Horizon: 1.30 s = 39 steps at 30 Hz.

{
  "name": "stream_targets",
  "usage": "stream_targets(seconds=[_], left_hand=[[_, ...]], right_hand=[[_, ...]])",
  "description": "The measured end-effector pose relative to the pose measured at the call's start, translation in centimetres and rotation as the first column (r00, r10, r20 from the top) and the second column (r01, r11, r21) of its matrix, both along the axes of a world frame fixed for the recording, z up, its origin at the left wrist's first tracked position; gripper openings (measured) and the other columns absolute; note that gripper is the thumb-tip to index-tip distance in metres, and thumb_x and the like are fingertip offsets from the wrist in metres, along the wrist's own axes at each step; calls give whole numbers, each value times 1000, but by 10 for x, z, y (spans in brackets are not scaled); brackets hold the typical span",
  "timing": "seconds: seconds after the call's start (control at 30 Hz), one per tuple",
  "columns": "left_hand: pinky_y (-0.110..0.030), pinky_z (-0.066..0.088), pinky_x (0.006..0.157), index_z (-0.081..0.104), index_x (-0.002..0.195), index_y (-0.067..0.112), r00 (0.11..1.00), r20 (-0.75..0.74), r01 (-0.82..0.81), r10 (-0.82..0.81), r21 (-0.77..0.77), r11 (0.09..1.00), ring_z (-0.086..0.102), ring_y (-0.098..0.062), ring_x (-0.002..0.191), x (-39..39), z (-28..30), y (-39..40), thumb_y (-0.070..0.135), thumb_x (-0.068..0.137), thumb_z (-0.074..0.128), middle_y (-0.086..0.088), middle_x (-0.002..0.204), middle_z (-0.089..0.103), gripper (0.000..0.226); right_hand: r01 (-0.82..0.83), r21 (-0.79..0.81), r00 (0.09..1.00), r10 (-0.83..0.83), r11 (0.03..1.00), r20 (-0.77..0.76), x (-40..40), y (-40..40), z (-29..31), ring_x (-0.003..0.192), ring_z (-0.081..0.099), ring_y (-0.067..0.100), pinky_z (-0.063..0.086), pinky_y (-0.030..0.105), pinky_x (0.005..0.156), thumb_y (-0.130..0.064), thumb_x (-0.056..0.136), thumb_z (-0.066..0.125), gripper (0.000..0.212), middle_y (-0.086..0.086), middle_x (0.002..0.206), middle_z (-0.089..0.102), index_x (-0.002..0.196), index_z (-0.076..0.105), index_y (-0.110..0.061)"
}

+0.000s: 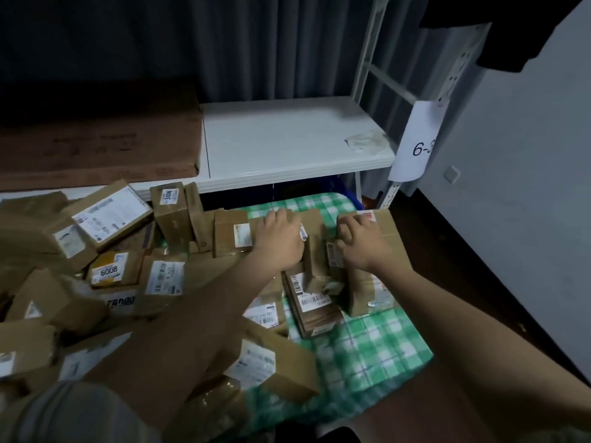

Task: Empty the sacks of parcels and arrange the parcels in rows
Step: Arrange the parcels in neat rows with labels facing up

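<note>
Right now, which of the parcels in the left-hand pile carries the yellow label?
The small box marked 6008, lying flat in the middle of the loose pile, left of both hands. Its label has a yellow ground; the labels on the parcels around it are white.

Brown cardboard parcels with white barcode labels lie jumbled in a heap left of the green checked cloth. Several parcels rest on the cloth's far part; a few stand upright along its far edge.

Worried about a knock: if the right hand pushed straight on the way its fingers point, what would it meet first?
Probably the flat cardboard box right under and beyond the right hand; past it, the white shelf. Depth is unclear.
</note>
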<state>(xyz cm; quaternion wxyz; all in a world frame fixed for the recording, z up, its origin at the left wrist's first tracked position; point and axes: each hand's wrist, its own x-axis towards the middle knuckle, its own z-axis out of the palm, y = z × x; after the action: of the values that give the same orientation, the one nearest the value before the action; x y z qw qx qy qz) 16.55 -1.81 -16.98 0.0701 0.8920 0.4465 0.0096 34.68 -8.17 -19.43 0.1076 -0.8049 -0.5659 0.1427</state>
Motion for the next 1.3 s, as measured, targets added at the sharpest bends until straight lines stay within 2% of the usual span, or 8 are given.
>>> stream_targets(seconds=[0.27,0.43,0.63,0.73,0.83,0.93,1.17,1.3], left_hand=[[-39,36,94,44,130,12,996,44,-69,74,-117,991,37,-30,124,70,-17,5,24,96,43,-14,134,40,36],[-35,37,95,46,123,16,980,64,-169,190,-240,956,41,-26,122,135,-36,7,24,97,42,-9,135,43,27],[-45,47,95,35,141,14,932,48,-302,358,-442,845,54,-29,115,177,-55,-7,61,93,39,-10,134,50,67],[-50,41,102,22,148,11,918,-75,-374,390,-493,785,43,-42,128,190,-58,-7,75,86,35,-22,143,41,91],[-41,34,105,5,153,7,908,-74,-370,413,-605,705,32,-36,138,199,-56,-10,66,90,42,-21,154,23,94],[-39,33,108,-10,152,8,887,-62,-363,457,-706,608,25,-31,143,206,-62,-10,64,86,51,-16,160,5,106],[-60,13,116,-27,148,18,920,-161,-347,358,-761,548,-22,-42,142,219,-78,-8,95,42,54,-15,153,-33,154],[-62,12,115,-31,146,17,899,-144,-362,413,-775,518,-24,-45,140,224,-78,-9,85,59,58,-20,149,-39,142]], right_hand=[[-82,-72,977,94,994,191,90,25,-19,140,20,36,23,47,115,-38,92,52,58,12,153,25,144,35,-20],[-69,-58,996,66,996,-63,156,47,-32,143,14,40,18,49,117,-43,96,50,64,13,158,16,151,26,-21],[-151,-138,929,92,979,-359,188,60,-51,140,29,37,27,47,115,-46,98,48,72,18,157,20,154,15,-16],[-147,-164,894,60,975,-443,190,62,-60,143,27,36,27,47,115,-48,97,48,76,20,157,23,155,12,-15],[-71,-187,844,-40,980,-535,191,62,-74,139,34,37,33,51,112,-64,88,48,89,20,154,29,155,6,-24],[-79,-202,843,-42,976,-536,190,63,-78,135,38,40,34,51,110,-55,96,44,80,22,154,27,155,-1,-26],[-46,-186,859,-56,982,-508,185,62,-78,137,34,40,30,46,113,-38,101,44,68,23,155,20,155,7,-19],[11,-165,839,-99,986,-535,185,59,-78,136,36,38,30,48,113,-39,102,38,62,22,154,26,154,12,-19]])
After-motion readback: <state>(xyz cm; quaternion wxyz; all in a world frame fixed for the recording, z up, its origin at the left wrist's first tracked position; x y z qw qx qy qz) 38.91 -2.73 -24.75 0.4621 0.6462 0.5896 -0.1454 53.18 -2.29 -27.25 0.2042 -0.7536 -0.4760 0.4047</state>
